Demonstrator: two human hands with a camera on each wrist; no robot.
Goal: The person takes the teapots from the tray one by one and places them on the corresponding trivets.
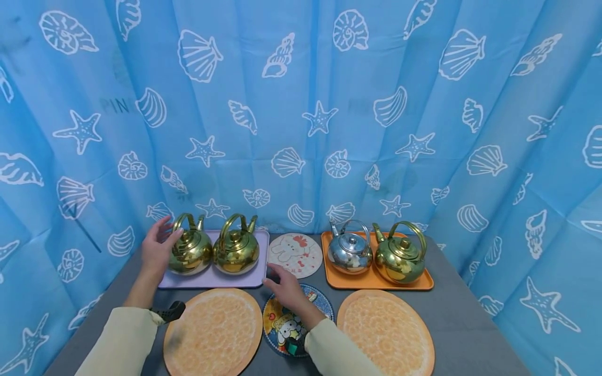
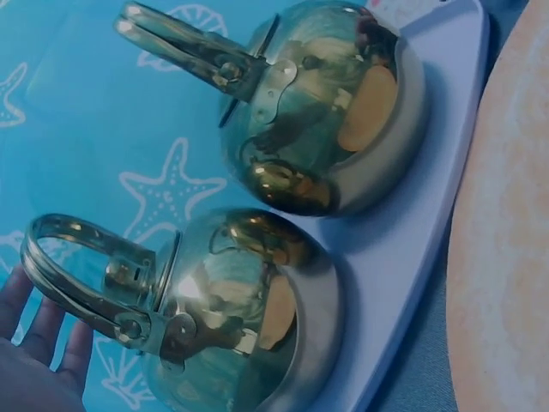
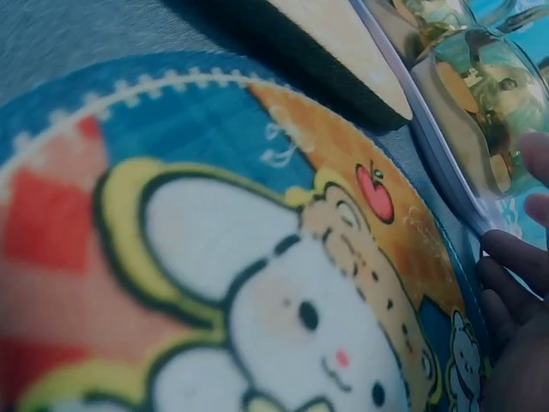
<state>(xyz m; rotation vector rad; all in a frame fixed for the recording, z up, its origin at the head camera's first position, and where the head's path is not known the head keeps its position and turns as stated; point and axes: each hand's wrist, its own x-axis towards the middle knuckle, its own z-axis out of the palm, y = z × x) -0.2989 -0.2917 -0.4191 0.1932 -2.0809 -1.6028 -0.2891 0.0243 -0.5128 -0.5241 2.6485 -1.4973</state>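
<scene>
Left hand (image 1: 156, 250), fingers spread, is beside the leftmost gold kettle (image 1: 189, 254) on the far-left lilac tray (image 1: 211, 282); right hand (image 1: 285, 288) hovers relaxed by its near-right corner. Grey desk (image 1: 463, 313) below, blue shell-print curtain (image 1: 291, 125) beyond.

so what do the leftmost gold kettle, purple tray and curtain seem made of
Leftmost gold kettle: apparently polished metal, with mirror-like reflections. Purple tray: probably smooth plastic, with even colour and a raised rim. Curtain: thin fabric or plastic sheet; it hangs in folds.
</scene>
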